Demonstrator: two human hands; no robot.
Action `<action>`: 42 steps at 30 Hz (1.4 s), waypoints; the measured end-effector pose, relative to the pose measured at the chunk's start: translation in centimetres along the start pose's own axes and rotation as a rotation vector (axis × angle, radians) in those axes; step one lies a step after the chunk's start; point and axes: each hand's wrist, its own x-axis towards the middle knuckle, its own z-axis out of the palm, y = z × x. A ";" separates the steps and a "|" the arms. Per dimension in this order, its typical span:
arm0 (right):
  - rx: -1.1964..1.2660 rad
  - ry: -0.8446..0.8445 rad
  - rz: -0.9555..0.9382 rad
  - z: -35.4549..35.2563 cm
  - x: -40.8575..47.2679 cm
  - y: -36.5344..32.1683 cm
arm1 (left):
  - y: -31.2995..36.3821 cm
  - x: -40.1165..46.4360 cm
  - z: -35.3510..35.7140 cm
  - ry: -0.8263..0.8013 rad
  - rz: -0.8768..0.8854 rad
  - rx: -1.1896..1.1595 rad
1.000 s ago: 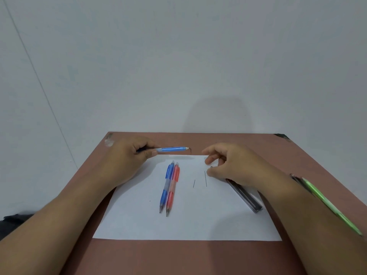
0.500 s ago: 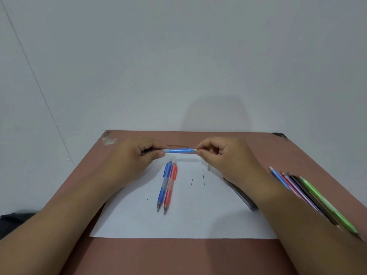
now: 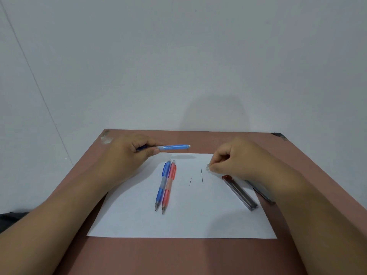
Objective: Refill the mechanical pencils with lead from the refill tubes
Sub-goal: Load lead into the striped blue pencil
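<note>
Since half a second ago the right hand [image 3: 238,161] has left the end of the light blue mechanical pencil [image 3: 174,147] and dropped toward 4 o'clock, onto the white paper [image 3: 178,225]. Its fingertips now pinch a small clear cap [image 3: 207,167] at the paper's far right part. The left hand [image 3: 127,155] still grips the light blue mechanical pencil by its tip end, above the paper's far edge at 11 o'clock, with the open back end pointing toward 3 o'clock.

The pencil's tip is hidden inside the left fist. The cap is tiny and blurred, so its shape is hard to make out. A second refill tube [image 3: 262,192] lies half hidden under the right wrist. The coloured pens seen earlier at the right edge are now out of view.

On the paper, a blue pencil [image 3: 161,185] and a red pencil [image 3: 168,188] lie side by side, touching, near the centre. Two loose leads [image 3: 202,176] lie just to their 3 o'clock side. A dark refill tube [image 3: 239,192] lies slantwise at 4 o'clock. The brown tabletop [image 3: 178,257] carries it all.
</note>
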 end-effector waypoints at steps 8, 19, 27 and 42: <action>-0.155 -0.134 0.033 0.2 0.3 0.2 | -0.1 0.0 0.2 0.000 0.000 -0.012; 0.166 0.212 -0.074 -0.1 0.3 0.7 | -0.5 -0.1 0.6 0.000 0.010 -0.034; 0.132 0.276 -0.266 2.9 1.2 -0.3 | -1.0 0.0 1.5 -0.027 -0.024 -0.076; 0.188 0.383 -0.181 2.1 2.2 1.2 | -1.2 0.5 2.2 -0.016 -0.100 -0.049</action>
